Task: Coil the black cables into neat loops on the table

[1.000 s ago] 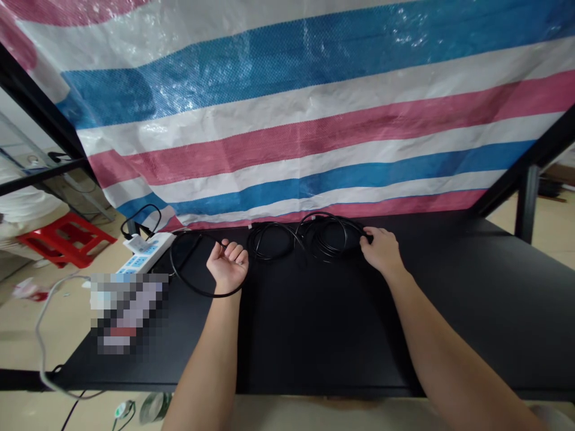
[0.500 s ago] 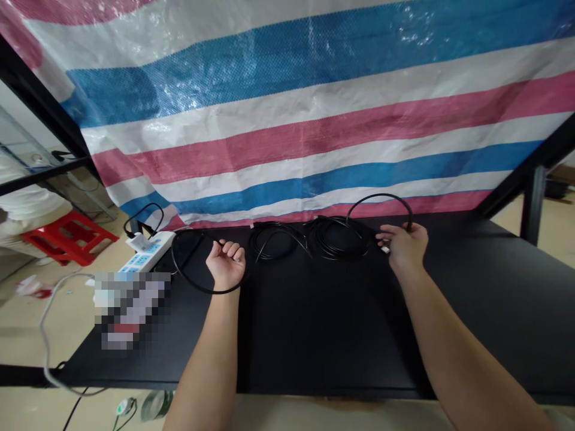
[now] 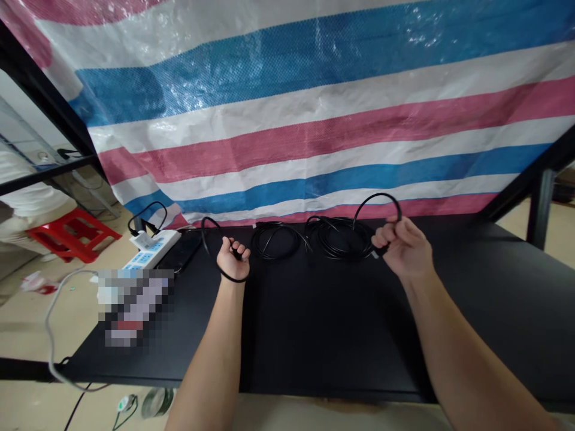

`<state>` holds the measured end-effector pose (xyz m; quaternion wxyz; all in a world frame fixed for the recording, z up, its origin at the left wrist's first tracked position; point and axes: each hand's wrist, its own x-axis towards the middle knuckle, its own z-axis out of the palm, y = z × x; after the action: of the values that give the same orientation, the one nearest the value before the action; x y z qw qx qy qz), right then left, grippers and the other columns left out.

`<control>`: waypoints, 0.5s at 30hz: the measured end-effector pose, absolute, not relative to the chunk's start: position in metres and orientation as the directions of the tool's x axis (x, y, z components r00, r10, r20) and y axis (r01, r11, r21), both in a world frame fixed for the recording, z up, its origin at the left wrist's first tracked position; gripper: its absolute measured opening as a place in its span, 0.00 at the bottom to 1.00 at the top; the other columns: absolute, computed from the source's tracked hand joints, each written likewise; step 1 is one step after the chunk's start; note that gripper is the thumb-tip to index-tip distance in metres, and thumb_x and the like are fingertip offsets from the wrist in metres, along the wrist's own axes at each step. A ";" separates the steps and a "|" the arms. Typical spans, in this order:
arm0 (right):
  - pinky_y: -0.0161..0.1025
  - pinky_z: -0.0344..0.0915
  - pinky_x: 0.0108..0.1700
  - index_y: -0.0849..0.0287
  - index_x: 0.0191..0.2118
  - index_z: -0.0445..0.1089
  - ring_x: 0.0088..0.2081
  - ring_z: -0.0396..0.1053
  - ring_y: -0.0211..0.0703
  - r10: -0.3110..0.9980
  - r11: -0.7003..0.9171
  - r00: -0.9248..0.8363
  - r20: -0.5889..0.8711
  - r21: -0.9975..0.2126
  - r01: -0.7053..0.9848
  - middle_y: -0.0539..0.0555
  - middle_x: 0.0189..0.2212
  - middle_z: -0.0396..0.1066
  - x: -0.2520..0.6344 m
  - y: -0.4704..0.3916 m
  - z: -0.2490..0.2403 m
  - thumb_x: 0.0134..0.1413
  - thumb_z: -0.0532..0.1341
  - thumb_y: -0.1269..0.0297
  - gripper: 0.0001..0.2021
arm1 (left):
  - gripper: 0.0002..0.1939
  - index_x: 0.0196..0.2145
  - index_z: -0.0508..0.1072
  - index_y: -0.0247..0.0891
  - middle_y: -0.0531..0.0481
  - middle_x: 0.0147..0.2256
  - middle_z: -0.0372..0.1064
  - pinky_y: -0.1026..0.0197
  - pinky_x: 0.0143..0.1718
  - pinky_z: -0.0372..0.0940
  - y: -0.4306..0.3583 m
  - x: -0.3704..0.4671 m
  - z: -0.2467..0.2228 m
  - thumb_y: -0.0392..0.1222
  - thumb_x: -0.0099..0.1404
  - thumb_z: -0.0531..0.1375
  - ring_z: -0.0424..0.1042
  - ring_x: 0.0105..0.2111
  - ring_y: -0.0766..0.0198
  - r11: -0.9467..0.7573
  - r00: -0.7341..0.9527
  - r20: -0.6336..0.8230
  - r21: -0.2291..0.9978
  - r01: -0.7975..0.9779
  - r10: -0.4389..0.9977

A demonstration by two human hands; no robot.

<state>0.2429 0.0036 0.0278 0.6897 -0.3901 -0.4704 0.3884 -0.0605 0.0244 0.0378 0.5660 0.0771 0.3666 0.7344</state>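
Black cable (image 3: pixel 324 239): lies in two loose coils at the back of the worktop (image 3: pixel 332 323), ends raised in the hands. Whether both coils are one length: cannot tell.

Right hand (image 3: pixel 408 248): fingers pinching a dark connector with a pale tip (image 3: pixel 376 254); a stiff arch runs from it towards the right-hand coil. Left hand (image 3: pixel 233 260): curled round a cable section, loop hanging about the wrist; what sits inside the fist is partly hidden.

Risk (judged): crossed strands between the coils could knot if both ends were pulled apart; the wrist loop could snag the nearby power strip (image 3: pixel 142 258) or the dark flat device (image 3: pixel 180 251) beside it.

Behind: striped sheet (image 3: pixel 305 131). Beyond, left: red stool (image 3: pixel 74 233).
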 end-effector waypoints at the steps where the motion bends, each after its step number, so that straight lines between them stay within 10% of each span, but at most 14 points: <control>1: 0.36 0.52 0.21 0.52 0.27 0.60 0.17 0.51 0.36 0.900 0.390 0.242 0.362 -0.917 -0.082 0.43 0.15 0.54 0.239 0.004 0.026 0.41 0.63 0.48 0.15 | 0.16 0.22 0.59 0.38 0.60 0.15 0.48 0.71 0.13 0.46 0.024 -0.058 0.038 0.40 0.68 0.50 0.51 0.12 0.74 -0.085 -0.357 -0.323 0.627 -0.775 0.876; 8: 0.37 0.58 0.25 0.54 0.29 0.64 0.20 0.57 0.36 0.856 0.400 0.058 0.514 -0.728 0.558 0.50 0.23 0.70 0.215 0.002 0.010 0.36 0.66 0.55 0.14 | 0.11 0.22 0.61 0.37 0.59 0.16 0.50 0.70 0.14 0.47 0.025 -0.050 0.035 0.37 0.63 0.53 0.53 0.13 0.74 -0.045 -0.343 -0.349 0.640 -0.767 0.872; 15: 0.38 0.62 0.28 0.55 0.28 0.65 0.23 0.64 0.39 0.888 0.317 0.189 0.419 -0.857 0.407 0.50 0.22 0.69 0.206 0.009 0.007 0.39 0.59 0.61 0.07 | 0.05 0.25 0.66 0.36 0.59 0.15 0.53 0.70 0.15 0.49 0.020 -0.040 0.032 0.36 0.58 0.57 0.55 0.13 0.74 0.013 -0.249 -0.269 0.702 -0.712 0.931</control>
<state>0.2059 0.0086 0.0073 0.5486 -0.5417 -0.5980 0.2193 -0.0404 0.0201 0.0317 0.5964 0.1411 0.3880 0.6883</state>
